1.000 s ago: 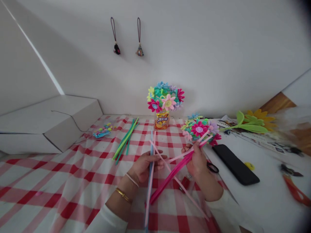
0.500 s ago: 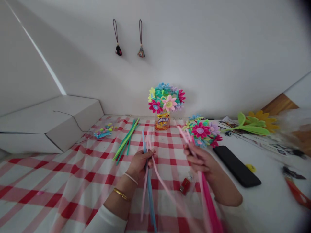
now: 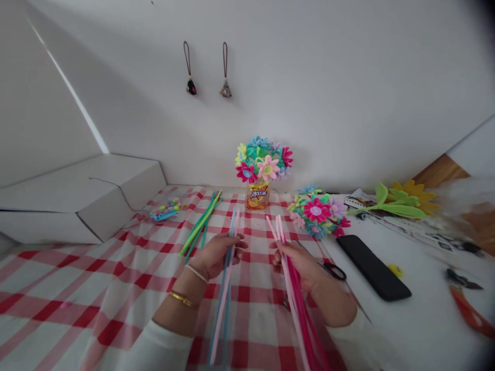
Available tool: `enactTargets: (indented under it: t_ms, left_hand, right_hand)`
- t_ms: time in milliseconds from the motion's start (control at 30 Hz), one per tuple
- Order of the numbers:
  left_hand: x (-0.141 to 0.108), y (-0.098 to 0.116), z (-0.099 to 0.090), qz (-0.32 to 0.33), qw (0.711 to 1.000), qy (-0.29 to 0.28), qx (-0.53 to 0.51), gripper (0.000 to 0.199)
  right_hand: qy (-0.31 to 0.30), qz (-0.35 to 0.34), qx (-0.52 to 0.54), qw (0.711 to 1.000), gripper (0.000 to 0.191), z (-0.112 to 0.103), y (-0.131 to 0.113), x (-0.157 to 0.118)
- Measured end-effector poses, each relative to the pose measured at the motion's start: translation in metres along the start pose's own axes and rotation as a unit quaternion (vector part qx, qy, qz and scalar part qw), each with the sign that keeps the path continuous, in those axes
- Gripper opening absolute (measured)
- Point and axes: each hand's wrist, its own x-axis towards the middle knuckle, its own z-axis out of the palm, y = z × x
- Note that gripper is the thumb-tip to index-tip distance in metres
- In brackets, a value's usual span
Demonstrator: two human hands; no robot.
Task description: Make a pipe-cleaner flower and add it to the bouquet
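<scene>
Near the middle, my left hand [image 3: 220, 253] is closed around light blue and pale pink fuzzy stems [image 3: 221, 314], whose tips point up past the fingers. To its right my right hand [image 3: 296, 260] grips a bundle of pale pink and deep pink stems [image 3: 303, 319] that hangs down toward the bottom edge. The two hands are apart. Green stems [image 3: 201, 221] lie on the checked cloth [image 3: 154, 288] left of my left hand. Black-handled scissors [image 3: 334, 271] lie partly hidden behind my right hand.
A bouquet [image 3: 265, 162] stands in an orange-labelled container [image 3: 258, 197] by the wall. Another flower bunch [image 3: 317, 210], a black phone [image 3: 373, 268] and orange-handled pliers [image 3: 469, 309] lie to the right. A white box [image 3: 116, 196] and a small packet [image 3: 165, 210] sit left.
My right hand has moved left, nearer my left hand, with its pink stems. The loose pink stem has left the gap between the hands. The scissors now show; the small red item does not.
</scene>
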Motion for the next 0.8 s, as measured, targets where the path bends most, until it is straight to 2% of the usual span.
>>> enactTargets:
  t_ms: [33, 133, 233, 333, 400, 433, 467, 533, 600, 633, 667, 700, 767, 800]
  left_hand:
    - [0.005, 0.008, -0.005, 0.005, 0.996, 0.035, 0.078, 0.004]
    - [0.024, 0.034, -0.021, 0.012, 0.985, 0.084, 0.152, 0.016]
    - [0.041, 0.060, -0.037, 0.029, 0.965, 0.139, 0.219, 0.016]
    - [0.041, 0.075, -0.043, 0.078, 0.940, 0.201, 0.265, 0.027]
    - [0.029, 0.070, -0.034, 0.109, 0.930, 0.216, 0.276, 0.036]
    - [0.021, 0.062, -0.025, 0.119, 0.932, 0.204, 0.274, 0.036]
    - [0.011, 0.051, -0.014, 0.130, 0.946, 0.168, 0.245, 0.037]
    - [-0.008, 0.022, 0.014, 0.072, 0.986, -0.013, 0.152, 0.043]
    - [-0.023, -0.009, 0.041, 0.017, 0.983, -0.172, 0.060, 0.043]
    - [-0.028, -0.022, 0.051, 0.014, 0.976, -0.216, 0.009, 0.040]
    - [-0.032, -0.033, 0.059, -0.010, 0.967, -0.254, -0.019, 0.036]
    - [-0.033, -0.041, 0.063, -0.031, 0.964, -0.262, -0.036, 0.034]
    - [-0.033, -0.049, 0.061, -0.079, 0.960, -0.265, -0.043, 0.032]
    - [-0.031, -0.049, 0.057, -0.086, 0.962, -0.254, -0.049, 0.029]
  right_hand:
    - [0.000, 0.007, 0.026, 1.000, 0.014, 0.000, -0.001, -0.001]
    - [-0.005, 0.039, 0.055, 0.998, 0.014, 0.004, -0.001, -0.006]
    - [-0.015, 0.048, 0.057, 0.997, 0.016, 0.007, 0.000, -0.009]
    - [-0.016, 0.037, 0.077, 0.996, 0.016, 0.007, -0.002, -0.010]
    - [-0.007, 0.034, 0.101, 0.994, 0.016, 0.008, -0.003, -0.011]
    - [-0.001, 0.025, 0.114, 0.993, 0.017, 0.010, -0.004, -0.012]
    - [0.007, 0.008, 0.125, 0.992, 0.017, 0.013, -0.003, -0.012]
    - [0.015, -0.041, 0.141, 0.989, 0.018, 0.021, 0.000, -0.013]
    - [0.014, -0.097, 0.145, 0.985, 0.022, 0.028, 0.006, -0.012]
    - [0.012, -0.123, 0.137, 0.983, 0.025, 0.029, 0.009, -0.011]
    - [0.013, -0.147, 0.116, 0.982, 0.027, 0.028, 0.010, -0.010]
    - [0.014, -0.168, 0.071, 0.983, 0.029, 0.025, 0.011, -0.009]
    - [0.026, -0.197, -0.084, 0.976, 0.031, 0.012, 0.006, -0.006]
    - [0.025, -0.198, -0.191, 0.961, 0.031, 0.002, 0.000, -0.006]
